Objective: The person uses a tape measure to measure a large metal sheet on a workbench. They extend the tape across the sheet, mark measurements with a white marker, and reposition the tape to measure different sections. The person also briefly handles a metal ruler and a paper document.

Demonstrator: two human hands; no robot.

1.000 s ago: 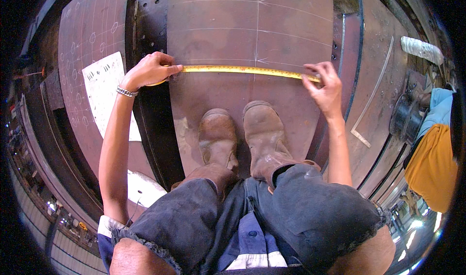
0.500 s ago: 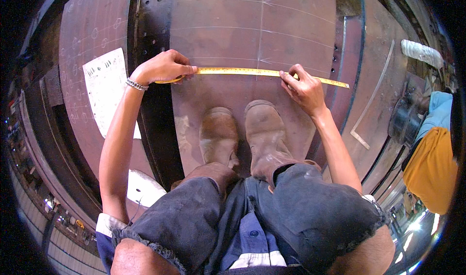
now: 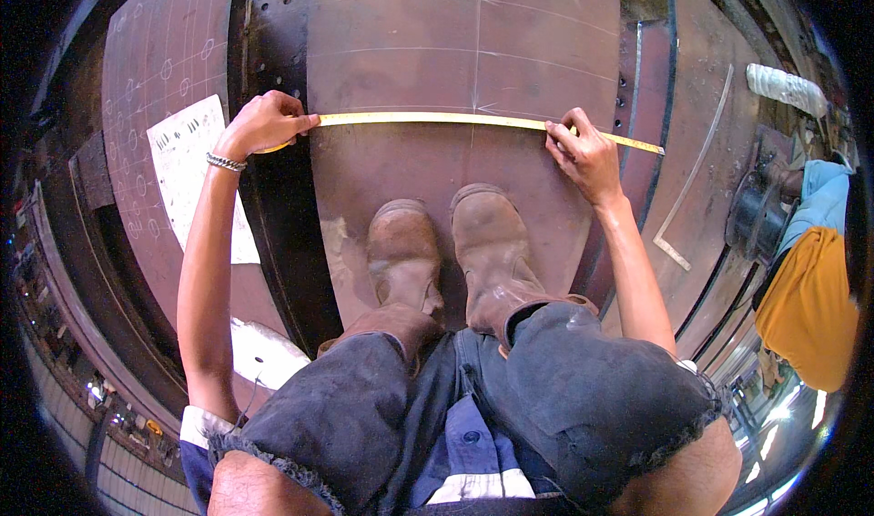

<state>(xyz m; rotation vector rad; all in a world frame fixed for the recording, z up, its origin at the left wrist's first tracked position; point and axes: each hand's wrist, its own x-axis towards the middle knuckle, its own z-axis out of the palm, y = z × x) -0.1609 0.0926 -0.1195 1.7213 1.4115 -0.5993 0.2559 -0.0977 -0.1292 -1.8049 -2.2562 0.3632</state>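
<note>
A yellow measuring tape is stretched across a reddish-brown steel plate, close along one of its white marked lines. My left hand is closed around the tape at the plate's left edge. Between the thumb and fingers of my right hand the tape is pinched near the plate's right edge. Its free end sticks out to the right past that hand. White cross lines, a long centre line and arrow marks show on the plate. Whether my right fingers hold anything besides the tape, I cannot make out.
My boots stand on the plate. At left, a paper sheet lies on another plate with drawn circles. To the right are a metal square, a wrapped white roll, a black spool and an orange cloth.
My left hand has moved left, and my right hand slightly right and up. More tape now spans between them, and it lies nearer the marked cross line.
</note>
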